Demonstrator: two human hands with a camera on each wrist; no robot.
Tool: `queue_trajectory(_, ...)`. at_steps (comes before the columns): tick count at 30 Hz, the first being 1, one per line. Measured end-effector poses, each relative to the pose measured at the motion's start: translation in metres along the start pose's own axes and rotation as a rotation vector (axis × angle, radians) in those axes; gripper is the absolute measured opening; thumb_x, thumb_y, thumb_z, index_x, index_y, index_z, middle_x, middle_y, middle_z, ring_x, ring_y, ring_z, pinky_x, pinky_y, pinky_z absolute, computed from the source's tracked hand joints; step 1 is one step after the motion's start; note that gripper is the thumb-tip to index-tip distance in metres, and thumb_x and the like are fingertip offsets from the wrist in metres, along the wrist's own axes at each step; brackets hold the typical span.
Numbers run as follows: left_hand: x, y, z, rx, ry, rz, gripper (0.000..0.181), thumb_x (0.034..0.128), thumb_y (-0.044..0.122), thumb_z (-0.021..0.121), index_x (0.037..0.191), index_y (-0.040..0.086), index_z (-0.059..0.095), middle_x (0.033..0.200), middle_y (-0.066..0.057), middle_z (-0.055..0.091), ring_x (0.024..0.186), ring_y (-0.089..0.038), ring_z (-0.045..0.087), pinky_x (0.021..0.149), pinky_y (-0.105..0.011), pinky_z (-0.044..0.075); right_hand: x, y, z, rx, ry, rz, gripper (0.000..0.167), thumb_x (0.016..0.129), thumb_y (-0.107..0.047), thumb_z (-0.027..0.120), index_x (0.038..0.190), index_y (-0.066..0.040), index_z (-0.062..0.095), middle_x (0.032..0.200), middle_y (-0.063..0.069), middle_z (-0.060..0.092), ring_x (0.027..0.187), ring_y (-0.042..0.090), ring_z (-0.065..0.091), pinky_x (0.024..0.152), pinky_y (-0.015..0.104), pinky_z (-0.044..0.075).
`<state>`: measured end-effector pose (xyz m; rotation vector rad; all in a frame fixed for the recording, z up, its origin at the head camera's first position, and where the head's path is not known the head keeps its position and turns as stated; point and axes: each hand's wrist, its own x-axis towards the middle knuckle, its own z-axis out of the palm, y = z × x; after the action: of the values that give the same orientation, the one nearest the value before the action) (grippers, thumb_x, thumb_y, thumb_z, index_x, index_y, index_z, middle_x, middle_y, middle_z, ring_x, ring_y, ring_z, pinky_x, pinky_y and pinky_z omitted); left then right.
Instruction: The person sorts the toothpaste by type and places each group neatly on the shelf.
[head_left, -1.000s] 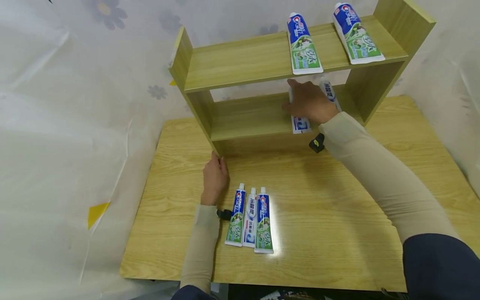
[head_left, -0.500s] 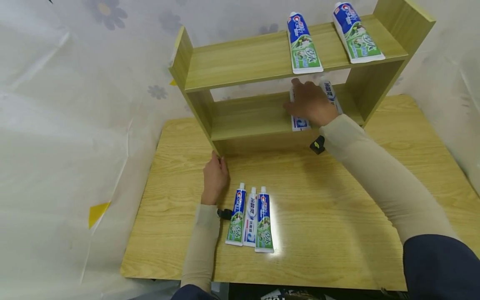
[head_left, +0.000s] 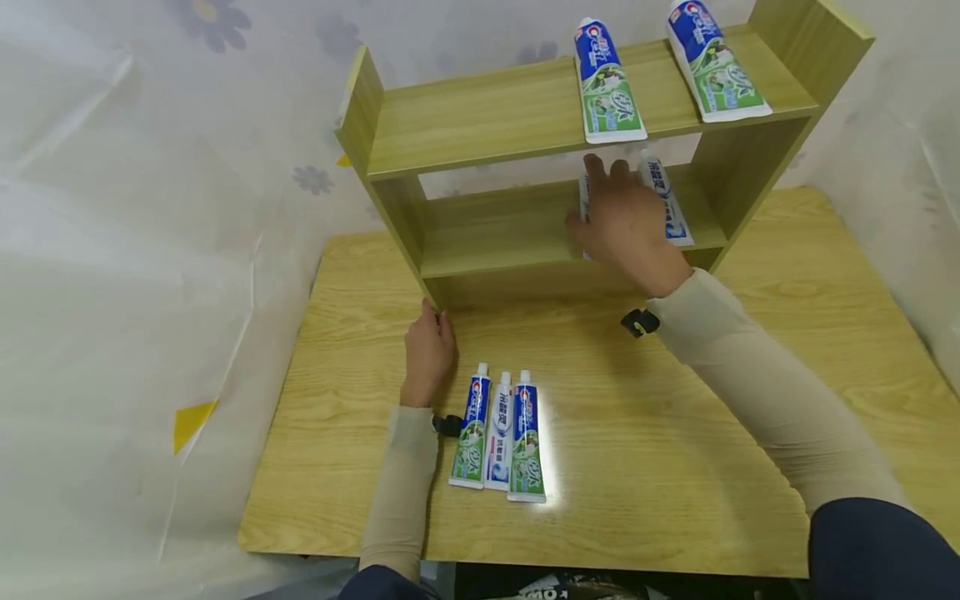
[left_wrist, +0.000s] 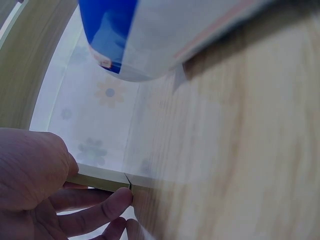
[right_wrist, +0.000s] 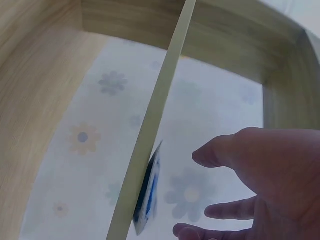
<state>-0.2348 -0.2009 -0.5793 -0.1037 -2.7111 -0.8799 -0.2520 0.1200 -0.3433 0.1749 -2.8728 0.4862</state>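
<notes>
My right hand (head_left: 626,221) is over the middle board of a small wooden shelf (head_left: 480,125), in front of a white toothpaste tube (head_left: 584,196) that it mostly hides. In the right wrist view its fingers are spread, with a gap between them and the tube (right_wrist: 148,200) lying on the board. A second white toothpaste tube (head_left: 663,196) lies just right of the hand. With the left hand (head_left: 429,354) I grip the bottom front corner of the shelf's left side panel; the left wrist view has the panel edge (left_wrist: 97,182) between thumb side and fingers.
Two blue-green Crest toothpaste tubes (head_left: 609,83) lie on the top board. On the table (head_left: 637,467), near the left forearm, a Crest tube (head_left: 471,433), a white tube (head_left: 499,437) and another Crest tube (head_left: 527,442) lie side by side. A wall stands behind the shelf.
The white tube under my right hand has slid slightly back onto the board. That hand has since loosened and drawn back toward me a little. My left hand stays put.
</notes>
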Motion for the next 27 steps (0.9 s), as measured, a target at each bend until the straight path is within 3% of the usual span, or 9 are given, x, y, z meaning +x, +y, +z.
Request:
queue_trajectory(2,0.002,-0.007,0.005,0.011,-0.001,0.012,0.029,0.1171,0.027,0.046,0.127,0.002,0.057,0.089,-0.022,0.072,0.070,-0.033,0.069,0.058,-0.044,0.053,-0.010,-0.005,-0.001,0.004,0.023,-0.024,0.066,0.103,-0.028,0.060,0.160,0.003,0.044,0.128,0.037,0.065,0.081,0.040,0.060,0.051,0.045,0.045)
queue_trajectory(7,0.005,-0.018,0.012,0.033,0.012,0.041,0.030,0.1176,0.029,0.043,0.128,0.004,0.056,0.087,-0.018,0.071,0.069,-0.031,0.068,0.055,-0.044,0.052,-0.033,-0.013,0.004,0.049,-0.008,-0.057,0.063,0.105,-0.033,0.063,0.158,0.000,0.048,0.131,0.034,0.066,0.075,0.034,0.058,0.051,0.043,0.044)
queue_trajectory(10,0.006,-0.016,0.011,0.025,0.010,0.041,0.029,0.1174,0.028,0.044,0.127,0.003,0.056,0.087,-0.020,0.071,0.070,-0.034,0.068,0.056,-0.047,0.052,-0.046,-0.016,0.010,0.060,-0.016,-0.085,0.065,0.105,-0.034,0.068,0.157,-0.001,0.048,0.131,0.034,0.066,0.067,0.032,0.057,0.047,0.038,0.042)
queue_trajectory(12,0.004,-0.005,0.002,0.014,0.013,0.041,0.028,0.1170,0.027,0.045,0.126,0.002,0.056,0.087,-0.022,0.071,0.070,-0.036,0.069,0.057,-0.047,0.052,-0.054,-0.018,0.013,0.068,-0.040,-0.083,0.068,0.105,-0.034,0.069,0.160,-0.003,0.044,0.134,0.034,0.065,0.070,0.033,0.060,0.046,0.036,0.042)
queue_trajectory(17,0.003,-0.001,0.000,0.003,0.014,0.040,0.029,0.1175,0.026,0.045,0.127,0.001,0.056,0.089,-0.023,0.072,0.069,-0.035,0.069,0.056,-0.044,0.052,-0.072,-0.023,0.019,0.090,-0.083,-0.085,0.072,0.105,-0.035,0.069,0.163,-0.006,0.038,0.133,0.031,0.066,0.081,0.036,0.066,0.050,0.038,0.050)
queue_trajectory(19,0.005,-0.011,0.008,0.012,0.015,0.046,0.030,0.1178,0.028,0.043,0.128,0.002,0.056,0.089,-0.023,0.072,0.068,-0.034,0.068,0.055,-0.044,0.052,-0.080,-0.024,0.023,0.099,-0.086,-0.095,0.071,0.106,-0.035,0.069,0.163,-0.005,0.039,0.127,0.029,0.067,0.078,0.034,0.066,0.051,0.038,0.052)
queue_trajectory(22,0.005,-0.015,0.011,0.026,0.026,0.070,0.032,0.1181,0.030,0.042,0.126,0.002,0.056,0.084,-0.020,0.070,0.065,-0.032,0.066,0.053,-0.043,0.050,-0.092,-0.027,0.029,0.131,-0.101,-0.102,0.072,0.105,-0.034,0.070,0.164,-0.005,0.039,0.130,0.028,0.069,0.069,0.029,0.062,0.050,0.035,0.050)
queue_trajectory(27,0.002,-0.006,0.004,-0.011,0.017,0.043,0.029,0.1173,0.027,0.044,0.125,0.002,0.056,0.084,-0.021,0.069,0.065,-0.031,0.063,0.054,-0.042,0.048,-0.116,-0.034,0.042,0.167,-0.150,-0.082,0.075,0.104,-0.035,0.071,0.164,-0.004,0.040,0.134,0.027,0.070,0.054,0.019,0.051,0.043,0.027,0.040)
